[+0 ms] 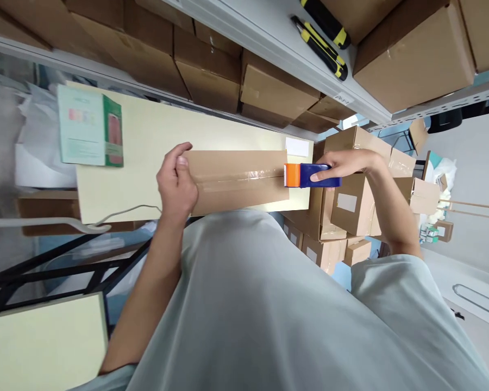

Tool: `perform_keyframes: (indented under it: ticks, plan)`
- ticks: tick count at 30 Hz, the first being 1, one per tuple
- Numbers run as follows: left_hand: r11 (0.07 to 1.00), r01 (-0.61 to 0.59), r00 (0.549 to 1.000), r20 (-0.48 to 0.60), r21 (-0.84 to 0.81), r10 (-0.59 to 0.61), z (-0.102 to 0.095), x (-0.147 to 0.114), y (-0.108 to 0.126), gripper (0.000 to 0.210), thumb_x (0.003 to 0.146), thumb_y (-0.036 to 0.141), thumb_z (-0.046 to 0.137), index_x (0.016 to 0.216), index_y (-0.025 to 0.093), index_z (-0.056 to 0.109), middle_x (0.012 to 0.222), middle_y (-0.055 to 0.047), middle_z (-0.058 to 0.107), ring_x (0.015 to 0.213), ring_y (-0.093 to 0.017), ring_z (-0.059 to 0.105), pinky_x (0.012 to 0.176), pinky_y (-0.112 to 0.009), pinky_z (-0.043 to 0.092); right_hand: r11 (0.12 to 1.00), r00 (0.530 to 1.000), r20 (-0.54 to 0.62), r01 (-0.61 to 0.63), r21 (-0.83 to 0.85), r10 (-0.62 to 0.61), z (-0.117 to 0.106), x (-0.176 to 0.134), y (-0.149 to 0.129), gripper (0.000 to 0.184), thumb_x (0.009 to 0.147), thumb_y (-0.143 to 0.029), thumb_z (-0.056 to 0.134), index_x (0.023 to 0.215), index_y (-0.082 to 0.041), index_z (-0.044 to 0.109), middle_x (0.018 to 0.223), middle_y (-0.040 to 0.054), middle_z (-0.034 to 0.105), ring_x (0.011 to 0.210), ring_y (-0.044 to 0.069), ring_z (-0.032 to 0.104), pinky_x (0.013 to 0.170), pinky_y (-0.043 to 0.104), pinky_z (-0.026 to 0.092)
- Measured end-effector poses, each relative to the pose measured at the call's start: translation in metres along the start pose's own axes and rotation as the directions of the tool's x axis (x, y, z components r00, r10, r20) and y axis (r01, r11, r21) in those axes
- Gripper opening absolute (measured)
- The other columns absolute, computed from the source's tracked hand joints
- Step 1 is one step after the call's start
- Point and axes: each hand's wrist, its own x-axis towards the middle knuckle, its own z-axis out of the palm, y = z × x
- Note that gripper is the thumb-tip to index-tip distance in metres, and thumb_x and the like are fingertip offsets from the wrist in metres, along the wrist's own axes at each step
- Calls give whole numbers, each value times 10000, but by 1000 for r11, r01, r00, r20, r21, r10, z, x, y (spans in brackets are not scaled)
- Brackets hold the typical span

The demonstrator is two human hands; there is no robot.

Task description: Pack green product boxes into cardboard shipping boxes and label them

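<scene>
A long brown cardboard box (236,193) lies across the pale tabletop (187,122) in front of my body. My left hand (177,182) grips its left end, thumb on top and fingers around the far edge. At the box's right end, my right hand (330,167) is closed around a blue and orange tape dispenser (309,175). The dispenser's toothed orange end touches or nearly touches the box edge. Shiny clear tape (258,175) shows along the seam on top of the box. The underside of the box is hidden.
A green and white printed box (83,127) stands on the table's left part. Above, a shelf (269,38) carries brown boxes and two yellow-black utility knives (324,51). Stacked cartons (350,201) crowd the right side. A white cable (126,209) runs at the left.
</scene>
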Motion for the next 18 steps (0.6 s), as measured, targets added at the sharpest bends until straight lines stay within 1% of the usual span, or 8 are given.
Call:
perform_keyframes:
  ticks: [5,7,9,13,15,18]
  plan:
    - [992,-38,999,-21,119,41,1,0,0,687,1171,612,425,1464,66,719,1466,-181,765,1379,-283,701,1251,-485,525,997,997,-39,-68,22,69,-18,-6,52,656,867,-808,868,868,-152,839,806,44,829,792,178,801,744,258,600]
    - [987,-45,999,-18,154,48,1,0,1,726,1151,662,429,1461,75,724,1462,-164,766,1376,-290,706,1257,-497,523,996,996,-50,-79,34,80,-21,-1,69,636,869,-785,882,886,-151,838,821,39,835,804,174,806,751,254,601]
    - [983,-41,999,-20,182,45,3,1,2,762,1129,716,425,1457,99,726,1469,-136,769,1393,-289,706,1276,-505,510,997,997,-33,-65,42,67,-22,8,81,619,876,-767,890,901,-150,835,817,36,836,787,170,803,742,252,602]
    - [972,-38,998,-41,230,49,5,2,4,858,1092,800,381,1435,96,733,1475,-127,784,1420,-300,714,1282,-524,509,998,999,46,-19,59,17,-20,38,93,607,903,-751,878,898,-147,819,789,40,836,724,178,794,698,256,600]
    - [964,-41,998,-41,261,54,5,3,5,887,1085,812,367,1432,84,736,1476,-132,787,1417,-309,721,1277,-540,518,999,998,56,-10,45,8,-18,56,94,593,936,-738,856,906,-148,809,778,41,837,716,185,798,683,254,594]
    - [953,-44,998,-35,299,57,6,2,8,897,1084,806,359,1441,70,729,1485,-134,780,1421,-315,719,1289,-561,512,1000,999,38,-16,22,15,-14,78,92,549,960,-701,858,926,-157,797,774,45,842,733,203,815,675,250,591]
